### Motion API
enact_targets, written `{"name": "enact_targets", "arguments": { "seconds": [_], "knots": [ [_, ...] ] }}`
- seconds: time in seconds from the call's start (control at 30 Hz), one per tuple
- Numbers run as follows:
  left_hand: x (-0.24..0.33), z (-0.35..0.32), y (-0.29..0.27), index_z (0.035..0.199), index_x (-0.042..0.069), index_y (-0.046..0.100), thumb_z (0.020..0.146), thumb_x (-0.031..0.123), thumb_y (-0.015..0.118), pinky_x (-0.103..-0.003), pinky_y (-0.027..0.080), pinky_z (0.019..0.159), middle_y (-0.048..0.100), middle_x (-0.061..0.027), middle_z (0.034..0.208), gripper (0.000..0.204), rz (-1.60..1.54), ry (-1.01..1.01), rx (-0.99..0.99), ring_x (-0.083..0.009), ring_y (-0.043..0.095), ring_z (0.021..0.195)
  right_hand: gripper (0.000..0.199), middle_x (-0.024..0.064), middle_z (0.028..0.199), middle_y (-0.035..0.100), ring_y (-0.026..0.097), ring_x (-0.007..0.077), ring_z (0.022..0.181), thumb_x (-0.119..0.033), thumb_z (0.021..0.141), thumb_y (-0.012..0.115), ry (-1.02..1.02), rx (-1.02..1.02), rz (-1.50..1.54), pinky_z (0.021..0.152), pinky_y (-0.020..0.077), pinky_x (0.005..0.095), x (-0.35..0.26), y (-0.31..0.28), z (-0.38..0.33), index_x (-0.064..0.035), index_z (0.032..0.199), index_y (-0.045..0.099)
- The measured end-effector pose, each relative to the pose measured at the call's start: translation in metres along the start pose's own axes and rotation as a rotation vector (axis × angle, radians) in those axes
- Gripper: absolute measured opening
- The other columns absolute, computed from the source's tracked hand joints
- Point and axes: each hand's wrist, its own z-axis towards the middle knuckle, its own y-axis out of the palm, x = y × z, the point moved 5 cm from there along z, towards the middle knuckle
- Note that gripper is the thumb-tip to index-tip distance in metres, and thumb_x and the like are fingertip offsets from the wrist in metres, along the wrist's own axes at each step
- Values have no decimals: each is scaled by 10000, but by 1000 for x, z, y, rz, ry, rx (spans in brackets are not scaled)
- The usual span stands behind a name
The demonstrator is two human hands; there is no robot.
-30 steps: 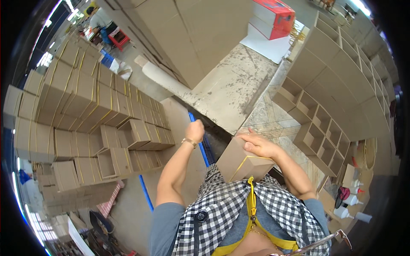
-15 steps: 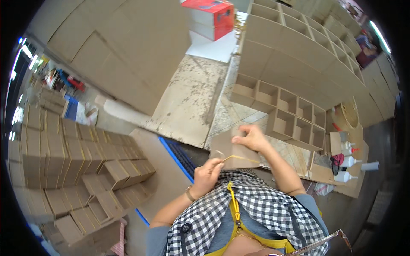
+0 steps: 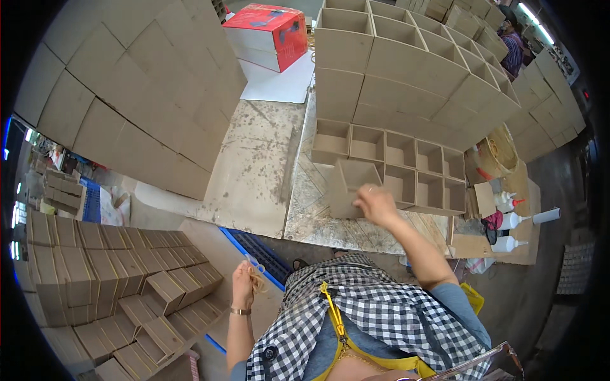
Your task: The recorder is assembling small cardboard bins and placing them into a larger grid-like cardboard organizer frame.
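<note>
My right hand (image 3: 376,204) closes on the near right edge of a plain brown cardboard box (image 3: 346,202). The box is open-topped and stands at the near left of a block of open boxes (image 3: 399,151) on the worktable; no band is visible on it. Off to the left, away from the table, my left hand (image 3: 242,284) is closed around a loose bunch of tan rubber bands (image 3: 258,279), which hang out past its fingers. Part of that bunch is hidden in the palm.
Cardboard stacks rise at the far left (image 3: 140,95) and far right (image 3: 406,82). Banded boxes (image 3: 114,267) are piled at lower left. A red and white carton (image 3: 270,38) stands at the back. White glue bottles (image 3: 508,244) sit at the table's right end.
The box has moved away from my body, up to the block of open boxes. My left hand has left it and swung left with the rubber bands. The view has shifted.
</note>
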Motion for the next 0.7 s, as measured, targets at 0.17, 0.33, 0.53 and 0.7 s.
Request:
{"name": "enact_targets", "arguments": {
  "seconds": [0.17, 0.33, 0.53, 0.7],
  "knots": [
    [-36, 0, -41, 639, 116, 446, 894, 367, 547, -245, 382, 431, 430, 22, 571, 372, -47, -74, 299, -97, 446, 495, 95, 113, 809, 551, 533, 295, 820, -114, 745, 570, 23, 67, -219, 675, 389, 412, 31, 58, -16, -113, 838, 549],
    [-26, -28, -101, 613, 128, 424, 813, 160, 644, -240, 347, 465, 408, 47, 581, 299, 55, 125, 591, -71, 388, 508, 62, 116, 811, 539, 520, 294, 831, -130, 755, 544, 72, 72, -261, 670, 391, 407, 38, 69, -10, -115, 814, 555],
    [21, -112, -171, 837, 64, 485, 816, 82, 617, -231, 395, 574, 472, 6, 714, 135, 384, 457, 968, -89, 436, 635, 36, 114, 785, 530, 517, 296, 801, -131, 754, 553, 136, 128, -271, 679, 402, 411, 35, 61, -10, -112, 785, 553],
    [29, -179, -212, 1160, -14, 486, 847, 101, 572, -330, 441, 830, 561, -155, 1054, 344, 359, 349, 1203, -221, 543, 943, 68, 142, 792, 547, 524, 317, 804, -124, 770, 557, 7, 227, -310, 687, 400, 431, 40, 72, -13, -65, 803, 557]
  ]
}}
